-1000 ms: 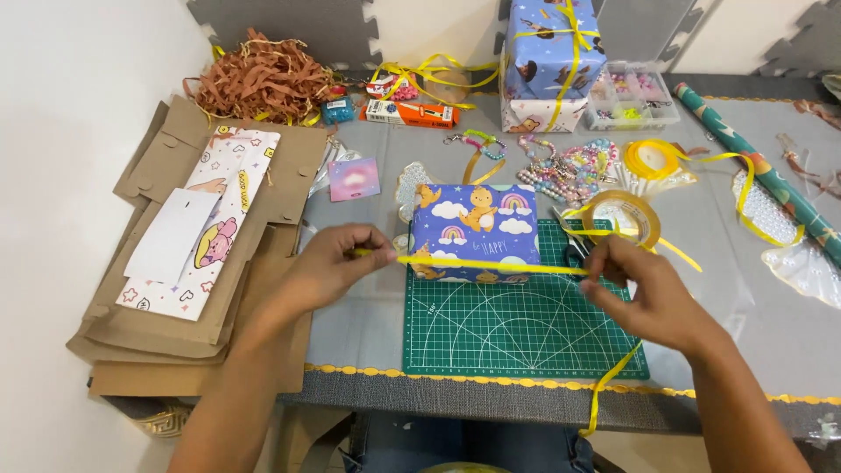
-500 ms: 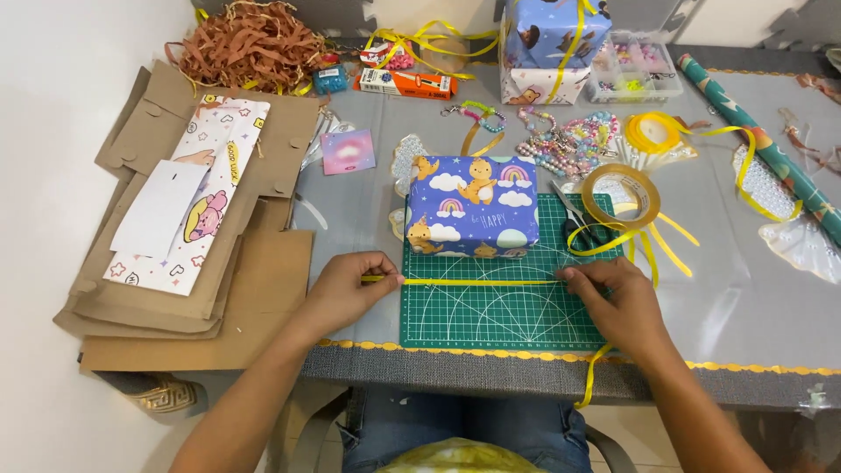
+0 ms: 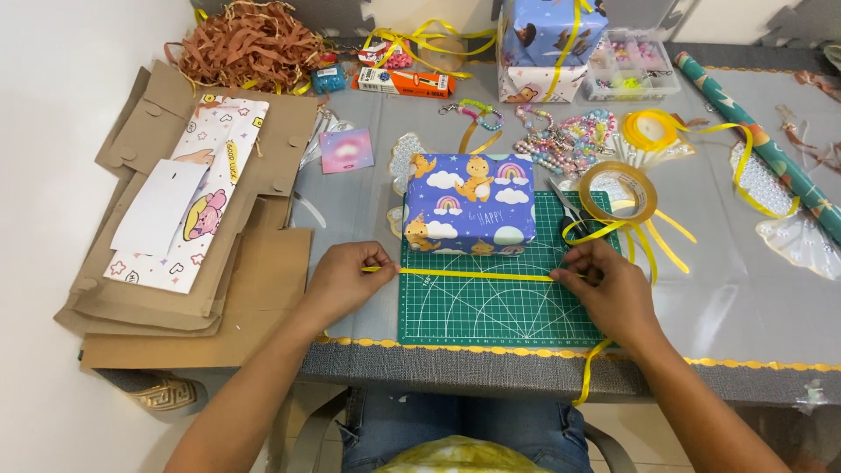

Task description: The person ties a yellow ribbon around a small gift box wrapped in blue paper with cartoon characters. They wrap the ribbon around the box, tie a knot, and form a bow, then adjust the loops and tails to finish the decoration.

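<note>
On mat (image 3: 491, 320) | two hands: left (image 3: 346, 278), right (image 3: 613, 289) pinch one ribbon (image 3: 477, 274); one box (image 3: 470, 203)

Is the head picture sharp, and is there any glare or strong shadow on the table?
Head view: sharp, evenly lit; the ribbon between the left hand and right hand is crisp; soft shadows under both hands; mild glare on the clear table cover at right.

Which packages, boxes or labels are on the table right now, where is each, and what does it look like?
Wrapped gift box: on the green cutting mat, rectangular, blue paper with dinosaurs, clouds, rainbows.
Second wrapped box: far edge, blue, tied with yellow ribbon.
Orange carton: far centre, long and flat.
Clear bead organiser: far right, compartmented.
Pink card: left of the gift box, small square.
Flattened cardboard boxes: left, brown.
</note>
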